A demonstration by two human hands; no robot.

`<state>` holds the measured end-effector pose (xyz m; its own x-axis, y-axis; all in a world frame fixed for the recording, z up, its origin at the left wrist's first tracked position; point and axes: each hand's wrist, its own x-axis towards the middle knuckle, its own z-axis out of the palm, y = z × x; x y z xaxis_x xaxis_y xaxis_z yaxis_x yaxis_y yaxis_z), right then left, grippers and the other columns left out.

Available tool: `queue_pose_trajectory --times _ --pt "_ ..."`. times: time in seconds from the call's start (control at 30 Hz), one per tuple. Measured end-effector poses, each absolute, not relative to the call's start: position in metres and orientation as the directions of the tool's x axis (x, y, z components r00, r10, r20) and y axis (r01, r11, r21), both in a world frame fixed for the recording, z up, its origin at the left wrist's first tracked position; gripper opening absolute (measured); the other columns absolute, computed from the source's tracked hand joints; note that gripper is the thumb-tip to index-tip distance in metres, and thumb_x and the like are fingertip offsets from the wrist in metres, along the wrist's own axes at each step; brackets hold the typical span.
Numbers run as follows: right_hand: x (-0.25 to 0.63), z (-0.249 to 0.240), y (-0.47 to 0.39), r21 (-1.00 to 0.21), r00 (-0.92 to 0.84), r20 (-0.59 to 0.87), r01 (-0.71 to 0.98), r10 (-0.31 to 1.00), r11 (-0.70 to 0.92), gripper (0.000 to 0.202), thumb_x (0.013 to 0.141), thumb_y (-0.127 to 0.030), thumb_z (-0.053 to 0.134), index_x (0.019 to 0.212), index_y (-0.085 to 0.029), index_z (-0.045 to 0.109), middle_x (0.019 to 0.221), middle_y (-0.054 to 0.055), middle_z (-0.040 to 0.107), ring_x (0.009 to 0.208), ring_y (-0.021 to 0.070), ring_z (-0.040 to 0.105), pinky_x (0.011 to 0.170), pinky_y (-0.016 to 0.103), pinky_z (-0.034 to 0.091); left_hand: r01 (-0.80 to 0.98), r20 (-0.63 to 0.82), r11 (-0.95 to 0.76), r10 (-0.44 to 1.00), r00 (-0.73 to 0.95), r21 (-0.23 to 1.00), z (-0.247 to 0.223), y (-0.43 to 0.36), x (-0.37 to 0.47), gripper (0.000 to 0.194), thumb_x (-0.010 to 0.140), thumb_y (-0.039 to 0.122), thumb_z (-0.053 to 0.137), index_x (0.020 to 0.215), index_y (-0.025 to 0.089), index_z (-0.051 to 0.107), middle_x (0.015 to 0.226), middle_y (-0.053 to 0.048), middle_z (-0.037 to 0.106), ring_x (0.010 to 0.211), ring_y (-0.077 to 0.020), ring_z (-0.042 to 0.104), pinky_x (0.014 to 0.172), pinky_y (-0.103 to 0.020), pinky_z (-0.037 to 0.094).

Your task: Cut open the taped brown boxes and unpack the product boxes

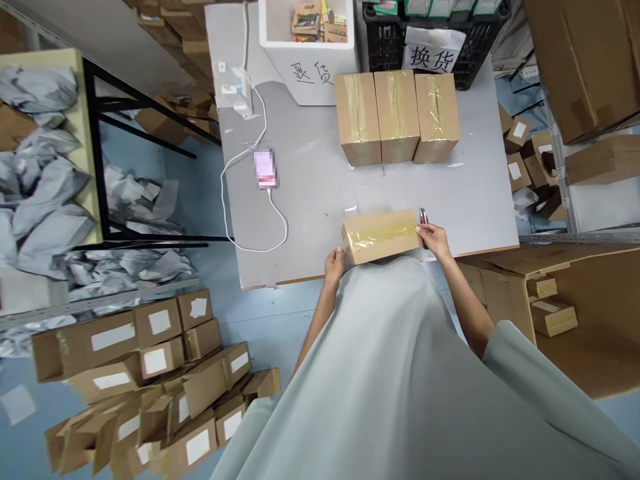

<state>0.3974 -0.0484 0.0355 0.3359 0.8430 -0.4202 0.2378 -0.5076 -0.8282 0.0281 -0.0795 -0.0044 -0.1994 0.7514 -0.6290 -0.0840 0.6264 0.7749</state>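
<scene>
A taped brown cardboard box (pixel 381 235) lies at the near edge of the grey table (pixel 310 193). My left hand (pixel 334 264) grips its left end. My right hand (pixel 434 240) holds its right end, fingers on the top edge. A small red and black utility knife (pixel 424 216) lies on the table just behind my right hand. Three more taped boxes (pixel 397 117) stand side by side at the middle back of the table.
A phone (pixel 265 168) on a white charging cable lies at the table's left. A white foam bin (pixel 310 47) and a black crate (pixel 435 33) stand at the back. Piles of labelled cartons (pixel 150 380) cover the floor at left; open cartons (pixel 550 307) stand right.
</scene>
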Motion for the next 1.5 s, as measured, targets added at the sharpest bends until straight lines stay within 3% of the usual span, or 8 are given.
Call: queue_pose_trajectory --times 0.17,0.43,0.6,0.7,0.9,1.13,1.3,1.5 --pt "0.412 0.061 -0.054 -0.778 0.459 -0.272 0.413 0.846 -0.474 0.058 0.094 -0.068 0.079 0.116 -0.016 0.090 0.126 0.021 0.088 0.106 0.0356 0.085 0.111 0.058 0.067 -0.110 -0.614 0.604 0.780 -0.121 0.789 0.008 -0.070 0.056 0.065 0.086 0.082 0.089 0.099 0.018 0.083 0.108 -0.014 0.086 0.110 -0.0299 0.080 0.101 -0.041 0.064" --pt "0.335 0.104 -0.073 -0.890 0.200 -0.188 0.379 0.962 -0.253 0.083 0.097 -0.092 0.074 0.140 -0.023 0.089 0.159 0.020 0.075 0.154 0.0409 0.069 0.136 0.059 0.053 -0.112 -0.530 0.518 0.834 -0.154 0.848 0.046 -0.060 0.065 0.059 0.086 0.068 0.094 0.114 0.016 0.090 0.121 -0.014 0.089 0.115 -0.0304 0.082 0.102 -0.041 0.066" --pt "0.313 0.098 -0.071 -0.918 0.030 -0.313 0.246 0.949 -0.310 0.078 0.098 -0.095 0.068 0.126 -0.026 0.093 0.143 0.014 0.085 0.143 0.0381 0.077 0.115 0.050 0.068 0.078 -0.367 0.414 0.867 -0.339 0.907 0.065 -0.050 0.024 0.054 0.089 0.063 0.093 0.114 0.016 0.092 0.118 -0.014 0.089 0.117 -0.0334 0.082 0.100 -0.043 0.067" --pt "0.308 0.095 -0.064 -0.905 -0.072 -0.315 0.325 0.946 -0.276 0.069 0.103 -0.089 0.065 0.108 -0.026 0.093 0.126 0.012 0.090 0.129 0.0377 0.083 0.111 0.048 0.067 0.142 -0.362 0.424 0.873 -0.326 0.895 0.070 -0.049 0.011 0.057 0.084 0.065 0.095 0.113 0.016 0.092 0.116 -0.014 0.089 0.109 -0.0335 0.082 0.097 -0.044 0.067" --pt "0.323 0.095 -0.054 -0.881 -0.101 -0.293 0.415 0.951 -0.227 0.071 0.108 -0.087 0.056 0.105 -0.024 0.091 0.130 0.012 0.089 0.123 0.0371 0.084 0.109 0.046 0.064 0.112 -0.355 0.406 0.880 -0.316 0.907 0.065 -0.059 0.028 0.061 0.087 0.069 0.094 0.119 0.018 0.089 0.122 -0.015 0.088 0.111 -0.0309 0.081 0.104 -0.044 0.065" --pt "0.352 0.080 -0.055 -0.923 -0.043 -0.355 0.173 0.934 -0.343 0.080 0.095 -0.096 0.067 0.115 -0.023 0.093 0.118 0.009 0.091 0.120 0.0385 0.085 0.111 0.052 0.068 -0.134 -0.601 0.589 0.750 -0.276 0.797 0.032 -0.055 0.042 0.050 0.113 0.066 0.068 0.129 0.020 0.079 0.149 -0.020 0.079 0.137 -0.0306 0.076 0.116 -0.045 0.062" --pt "0.387 0.071 -0.059 -0.914 0.141 -0.354 0.158 0.925 -0.374 0.095 0.087 -0.098 0.074 0.140 -0.020 0.087 0.144 0.016 0.086 0.138 0.0406 0.080 0.123 0.057 0.064 -0.187 -0.727 0.703 0.666 -0.167 0.686 0.000 -0.045 0.069 0.046 0.106 0.064 0.078 0.108 0.018 0.079 0.119 -0.018 0.087 0.125 -0.0321 0.081 0.114 -0.048 0.064" --pt "0.402 0.071 -0.061 -0.870 0.258 -0.294 0.327 0.920 -0.370 0.103 0.098 -0.093 0.064 0.172 -0.022 0.066 0.178 0.016 0.063 0.164 0.0363 0.063 0.139 0.056 0.049 -0.254 -0.696 0.654 0.704 -0.141 0.713 0.006 -0.040 0.086 0.056 0.087 0.071 0.094 0.103 0.018 0.082 0.111 -0.015 0.089 0.112 -0.0302 0.084 0.105 -0.044 0.067"
